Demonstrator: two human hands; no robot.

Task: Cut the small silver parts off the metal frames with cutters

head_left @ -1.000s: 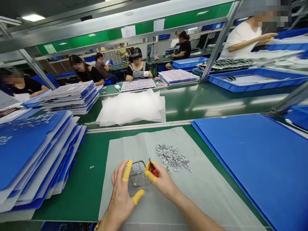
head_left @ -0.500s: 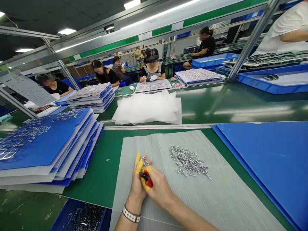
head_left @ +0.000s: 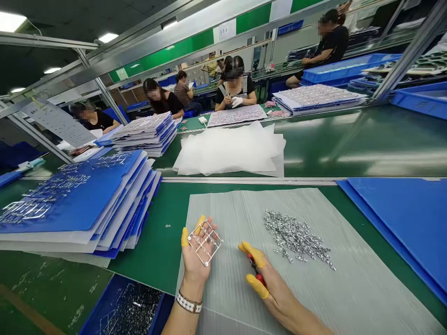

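On the upturned palm of my left hand lies a shiny, silvery sprue frame with thin crossbars and small parts between them. Yellow finger cots cover its thumb and one finger. To the right, apart from it, my right hand holds small red-handled cutting pliers in the palm, their jaws mostly hidden. Its thumb and fingers, also in yellow cots, are spread around the tool. A pile of small silvery twisted parts rests beyond my right hand on the translucent sheet.
At left stands a stack of blue sheets with more silvery frames on top. Below the table edge is a blue bin of dark, shiny scraps. Blue boards lie at right, white sheets beyond. Several people work across the bench.
My hands have parted: the right hand with the pliers has moved right, and the left has opened out flat with the sprue frame lying on it. The view has shifted left.
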